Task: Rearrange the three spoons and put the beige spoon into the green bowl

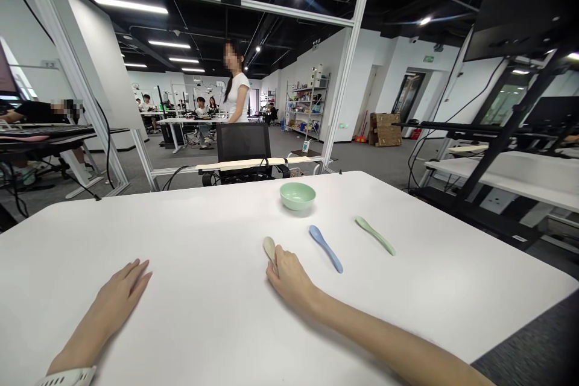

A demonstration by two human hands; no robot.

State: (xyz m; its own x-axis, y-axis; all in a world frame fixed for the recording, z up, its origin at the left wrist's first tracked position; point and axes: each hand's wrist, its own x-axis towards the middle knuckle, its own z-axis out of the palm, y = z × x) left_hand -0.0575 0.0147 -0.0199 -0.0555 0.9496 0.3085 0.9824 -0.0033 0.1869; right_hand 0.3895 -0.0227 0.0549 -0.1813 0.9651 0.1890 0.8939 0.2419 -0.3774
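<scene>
My right hand [289, 277] is closed around the handle of a beige spoon [269, 246], whose bowl end points away from me. Just right of that hand lies a blue spoon [326, 249], and farther right a green spoon [376, 236]. Behind the spoons a light green bowl [297, 197] stands upright near the table's far edge. On the left part of the table my left hand [120, 292] rests flat with its fingers stretched out, holding nothing and apart from all the objects.
The white table [194, 235] has rounded corners. Beyond it stand a metal frame [348, 72] and a black office chair [243, 143]. A person in a white top [237, 93] is behind the chair. A black stand [493, 151] rises past the table's right side.
</scene>
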